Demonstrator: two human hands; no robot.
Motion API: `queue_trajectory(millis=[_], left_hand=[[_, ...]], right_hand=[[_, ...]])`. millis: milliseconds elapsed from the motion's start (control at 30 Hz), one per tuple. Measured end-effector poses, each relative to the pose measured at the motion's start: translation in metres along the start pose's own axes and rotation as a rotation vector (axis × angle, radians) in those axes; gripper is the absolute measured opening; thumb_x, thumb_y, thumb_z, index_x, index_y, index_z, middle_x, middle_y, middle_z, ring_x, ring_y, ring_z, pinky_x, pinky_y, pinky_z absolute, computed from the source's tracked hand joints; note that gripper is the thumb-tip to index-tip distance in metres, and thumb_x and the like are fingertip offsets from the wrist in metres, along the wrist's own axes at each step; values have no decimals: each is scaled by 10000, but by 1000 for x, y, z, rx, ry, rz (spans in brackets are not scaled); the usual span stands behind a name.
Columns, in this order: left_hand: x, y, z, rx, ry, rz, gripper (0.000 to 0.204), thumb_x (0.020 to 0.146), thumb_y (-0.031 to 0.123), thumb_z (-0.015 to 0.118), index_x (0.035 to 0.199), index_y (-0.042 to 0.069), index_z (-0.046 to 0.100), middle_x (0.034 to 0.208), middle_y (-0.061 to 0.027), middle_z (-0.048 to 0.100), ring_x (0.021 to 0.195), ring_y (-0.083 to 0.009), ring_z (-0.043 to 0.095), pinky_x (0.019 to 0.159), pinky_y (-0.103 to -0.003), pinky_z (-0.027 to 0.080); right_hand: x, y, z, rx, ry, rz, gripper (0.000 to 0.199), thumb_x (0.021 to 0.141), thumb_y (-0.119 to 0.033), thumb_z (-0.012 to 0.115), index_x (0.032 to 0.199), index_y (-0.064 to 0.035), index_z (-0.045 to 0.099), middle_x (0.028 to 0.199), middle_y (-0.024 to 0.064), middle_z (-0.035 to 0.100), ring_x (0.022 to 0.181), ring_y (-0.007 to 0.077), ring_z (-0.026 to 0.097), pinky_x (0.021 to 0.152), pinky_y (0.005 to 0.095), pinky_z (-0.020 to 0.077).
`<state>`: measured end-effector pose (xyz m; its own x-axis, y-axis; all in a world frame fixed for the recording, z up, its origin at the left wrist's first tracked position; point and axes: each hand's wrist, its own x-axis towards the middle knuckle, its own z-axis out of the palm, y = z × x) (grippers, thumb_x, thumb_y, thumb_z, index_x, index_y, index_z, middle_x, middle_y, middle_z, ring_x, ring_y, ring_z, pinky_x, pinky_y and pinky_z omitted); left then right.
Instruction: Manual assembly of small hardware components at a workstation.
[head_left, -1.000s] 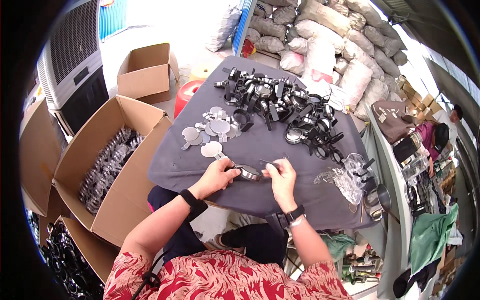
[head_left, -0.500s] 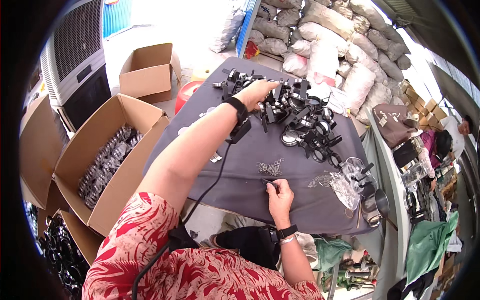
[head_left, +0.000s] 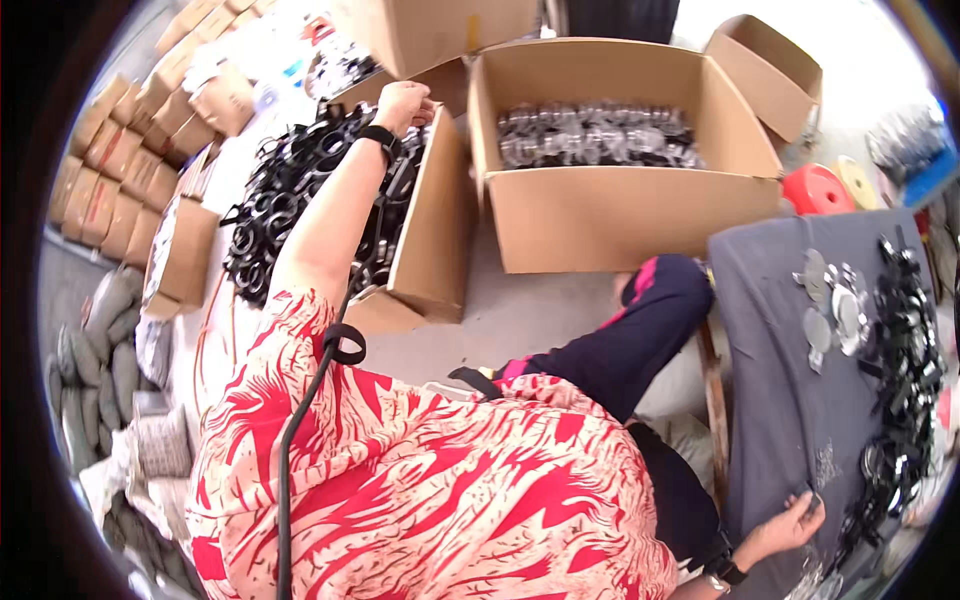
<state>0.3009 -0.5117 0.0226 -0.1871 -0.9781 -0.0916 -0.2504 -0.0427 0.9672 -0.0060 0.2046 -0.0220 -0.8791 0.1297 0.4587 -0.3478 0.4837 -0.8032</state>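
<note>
Head view is swung way round to the person's left side here. Their left hand point(head_left: 402, 103) is stretched out far from the body, over the edge of an open cardboard box point(head_left: 432, 235) that's packed with black ring-shaped parts point(head_left: 290, 200). The fist looks curled shut, knuckles up, right at the top rim of that box, but I can't tell if there's actually a part inside the fingers. A black wristband point(head_left: 379, 138) sits just behind the hand.

Next to it is a bigger open carton point(head_left: 620, 215) with a heap of shiny silvery parts point(head_left: 595, 135) in the bottom. A black cable point(head_left: 300, 440) runs down over the red and white patterned shirt point(head_left: 420, 480).

The right hand point(head_left: 795, 525) is way off on the other side, resting at the near edge of the bench point(head_left: 775, 400), which has a dark grey cloth over it. Fingers bent and lying on the cloth; whether they pinch anything is too small to make out. Further along the bench there are some flat silver discs point(head_left: 830, 300) and a long pile of black clamps point(head_left: 905, 380). The two hands are well apart. Stacks of small brown boxes point(head_left: 110, 150) line the far left.
</note>
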Motion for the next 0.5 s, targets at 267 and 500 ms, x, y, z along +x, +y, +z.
queue_trajectory(millis=[267,500], left_hand=[[-55,-202,-203,1038,-322,-286,206,775,165,633,950,59,659,832,-174,672,704,-343,659,582,-429,511],[-75,-196,-111,1683,-1018,-694,466,707,300,728,1130,114,674,1169,-115,645,1060,-305,616,894,-443,487]], right_hand=[[37,19,30,-15,-132,19,199,917,-171,626,1006,6,609,791,16,580,650,81,499,585,222,417],[42,-29,23,-71,-197,-86,163,928,-150,608,995,-2,601,761,-9,545,636,61,466,575,206,382]])
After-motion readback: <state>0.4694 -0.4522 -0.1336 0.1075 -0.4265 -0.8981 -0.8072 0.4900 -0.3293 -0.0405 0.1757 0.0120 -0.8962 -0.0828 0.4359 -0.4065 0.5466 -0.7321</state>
